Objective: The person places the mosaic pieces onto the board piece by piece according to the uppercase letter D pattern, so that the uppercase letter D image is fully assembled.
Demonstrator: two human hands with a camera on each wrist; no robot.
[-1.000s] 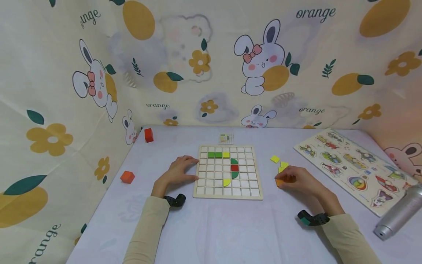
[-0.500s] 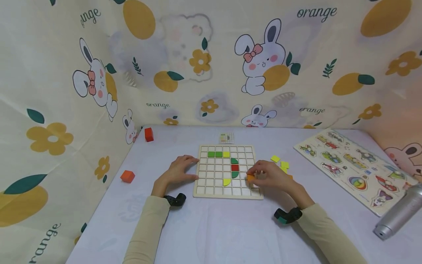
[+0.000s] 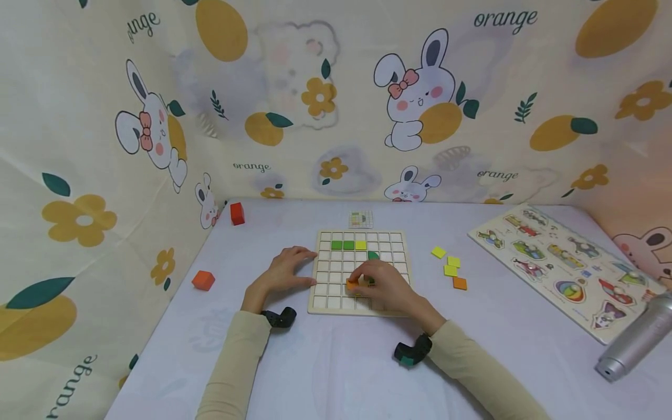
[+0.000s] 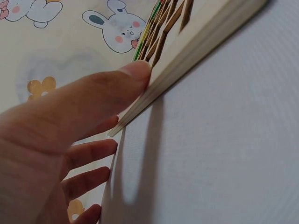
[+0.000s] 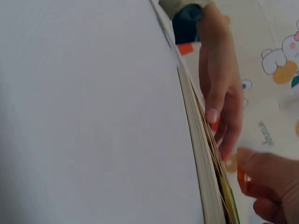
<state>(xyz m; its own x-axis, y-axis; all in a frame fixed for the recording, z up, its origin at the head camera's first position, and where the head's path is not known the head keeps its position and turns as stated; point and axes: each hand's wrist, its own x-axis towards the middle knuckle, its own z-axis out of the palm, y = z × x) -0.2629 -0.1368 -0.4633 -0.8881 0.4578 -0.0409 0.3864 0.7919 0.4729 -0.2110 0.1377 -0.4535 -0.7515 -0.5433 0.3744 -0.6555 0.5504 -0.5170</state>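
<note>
A wooden grid board (image 3: 333, 304) lies flat on the table. My left hand (image 3: 283, 269) rests at its left edge; in the left wrist view the thumb (image 4: 107, 91) touches the rim, with the other fingers spread below. Over the board's lower middle, my right hand (image 3: 387, 286) pinches an orange square tile (image 3: 350, 285) between thumb and fingers. In the right wrist view this orange tile (image 5: 241, 179) is held just above the board. Two green tiles (image 3: 343, 245) and a yellow tile (image 3: 360, 245) form a row near the top. A dark green curved tile (image 3: 373, 255) shows above the right hand, which hides other tiles.
Right of the board lie several yellow tiles (image 3: 450, 270) and an orange tile (image 3: 459, 283). A small pattern card (image 3: 360, 219) is behind the board. Red blocks (image 3: 203, 280) lie left; a picture puzzle board (image 3: 546, 251) and silver cylinder (image 3: 632, 338) lie right.
My right hand has picked up an orange tile from the pile on the right and carried it left over the board. The left hand has stayed at the board's edge.
</note>
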